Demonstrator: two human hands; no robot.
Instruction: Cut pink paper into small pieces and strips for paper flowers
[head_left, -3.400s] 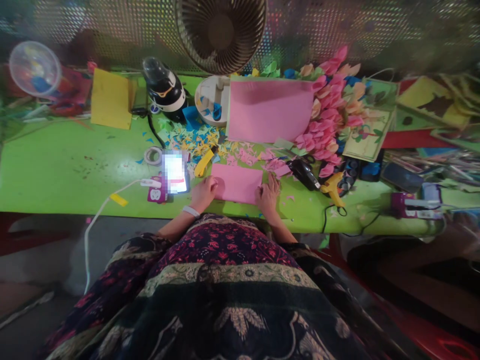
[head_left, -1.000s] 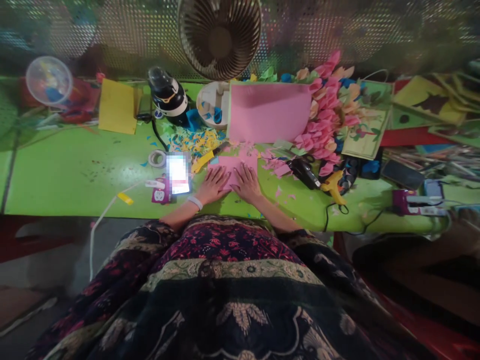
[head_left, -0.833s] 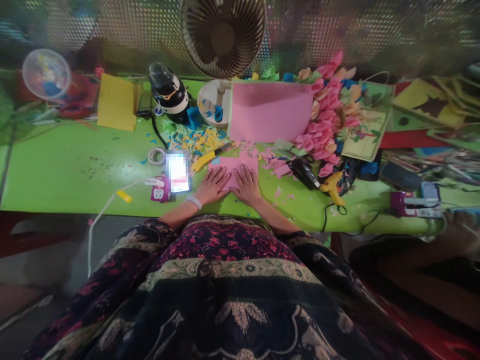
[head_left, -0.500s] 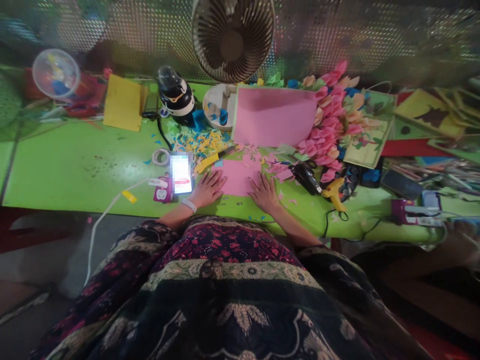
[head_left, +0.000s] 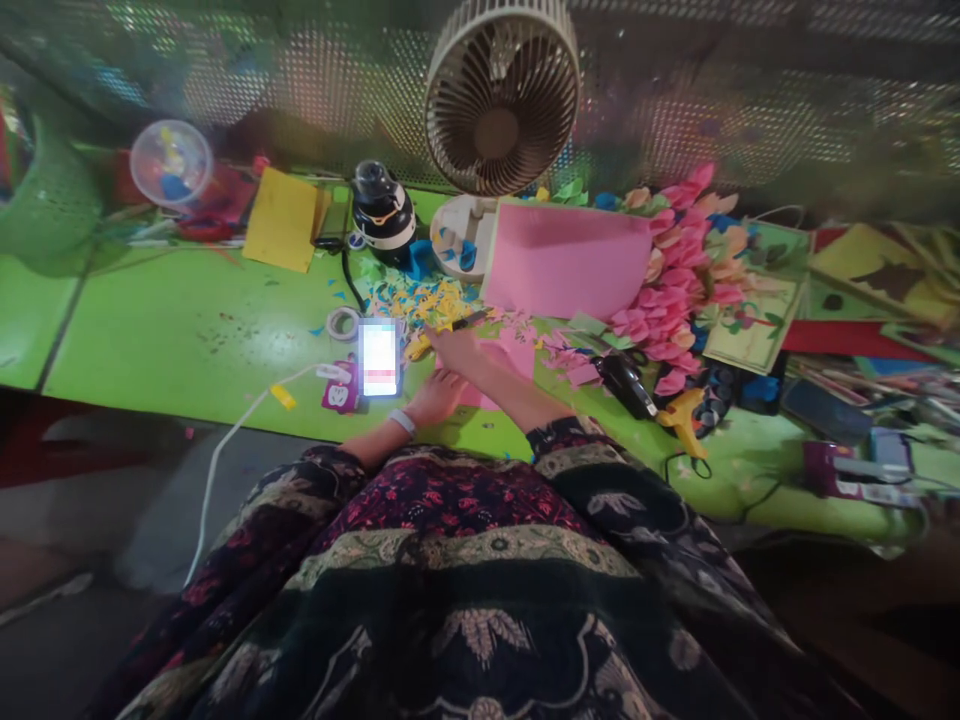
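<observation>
A pink sheet of paper (head_left: 517, 352) lies on the green table, partly covered by my arms. My left hand (head_left: 439, 396) rests flat at the sheet's left edge, its fingertips partly hidden beneath my right forearm. My right hand (head_left: 454, 350) reaches across over it to a yellow-handled cutter knife (head_left: 418, 347) behind the sheet. It covers the middle of the knife; its fingers are blurred, so a grip cannot be made out. A lit phone (head_left: 379, 360) stands just left of my hands.
Paper scraps (head_left: 420, 300) lie behind the knife. A larger pink sheet (head_left: 570, 260), pink paper petals (head_left: 664, 290), a dark bottle (head_left: 384, 215) and a fan (head_left: 502, 100) are at the back. A yellow glue gun (head_left: 682, 418) lies right, tape roll (head_left: 343, 323) left.
My right hand has left the pink sheet's right side and crossed leftward over my left hand to the cutter knife. My left hand stays on the sheet. The view has shifted slightly.
</observation>
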